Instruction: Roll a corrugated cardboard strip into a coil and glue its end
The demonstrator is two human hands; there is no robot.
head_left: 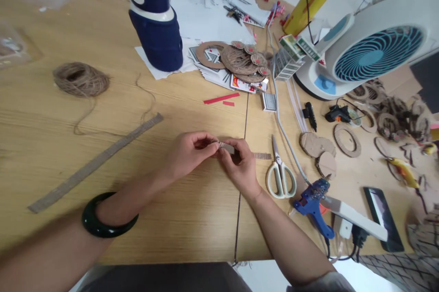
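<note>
Corrugated cardboard strip (262, 156) is pinched by left hand (188, 154) and right hand (243, 164), its end bordered by scissors (278, 160), with a blue glue gun (313, 207) and twine coil (81, 80) lying farther off.

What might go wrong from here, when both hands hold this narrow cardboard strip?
The blue glue gun points toward the right forearm; if hot, it might burn skin. The scissors lie near the right hand, so a sideways move may knock them. The narrow strip, pinched by the left hand too, might crease.
</note>
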